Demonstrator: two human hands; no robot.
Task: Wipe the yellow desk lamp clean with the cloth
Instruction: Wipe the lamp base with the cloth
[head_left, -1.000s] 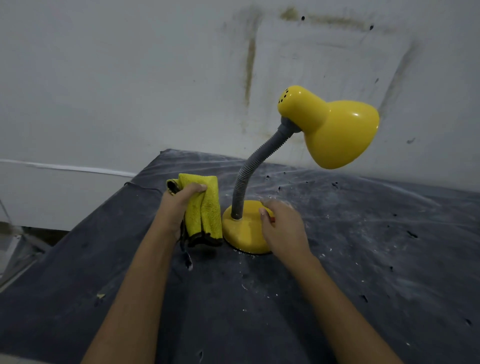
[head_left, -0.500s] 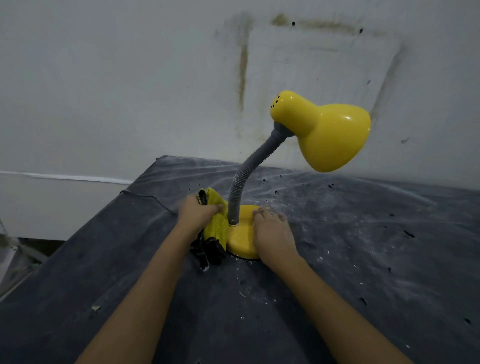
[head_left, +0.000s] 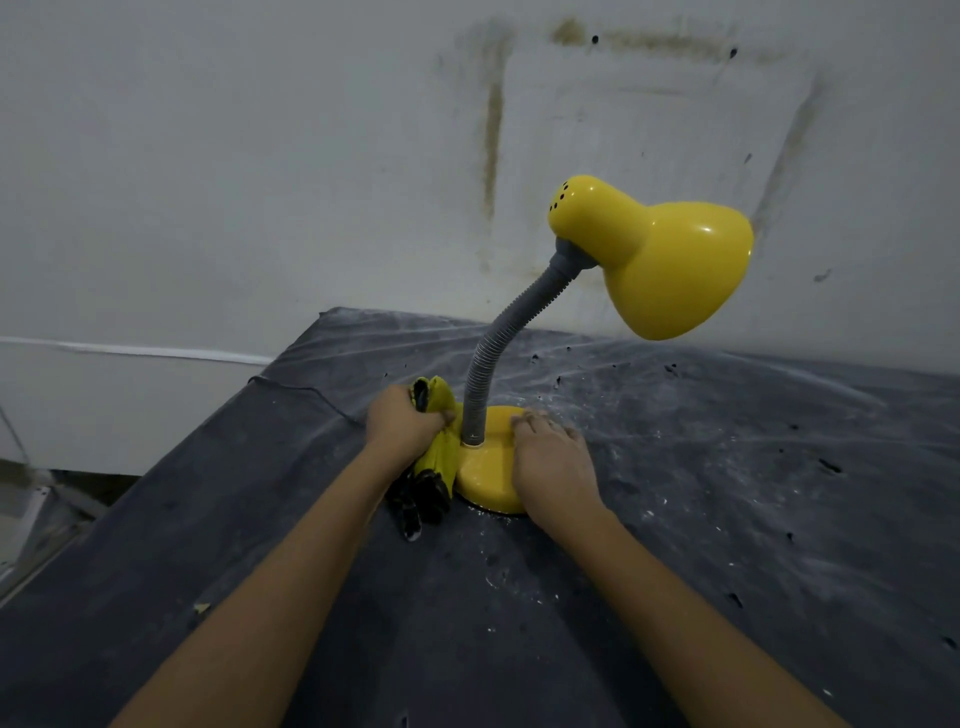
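- The left grip (head_left: 402, 423), a bare hand, has its fingers curled tight round a bunched yellow cloth (head_left: 441, 447); the thumb lies across the cloth on the side toward the lamp.
- The cloth sits just right of the left grip. It is pressed against the left edge of the lamp's base (head_left: 485, 470), at the foot of the neck (head_left: 498, 338). Its dark-edged lower end hangs below the grip and touches the tabletop (head_left: 727, 493).
- The right grip (head_left: 553, 460), also a bare hand, holds nothing. It lies palm down with the fingers nearly straight, resting on the right half of the base, fingertips pointing away from the person.
- The yellow lamp (head_left: 654, 265) stands upright on the tabletop between the two grips, with the base touching both the cloth and the right grip.
- The grey ribbed neck rises from the base just left of the right grip's fingertips, then bends up and to the right.
- The shade (head_left: 675, 280) hangs well above and beyond the right grip, its opening tilted down and to the right.
- The tabletop under both grips is dark, smeared with pale dust and scattered with dark specks.
- Beyond both grips is a pale wall (head_left: 260, 156) with brownish streaks.
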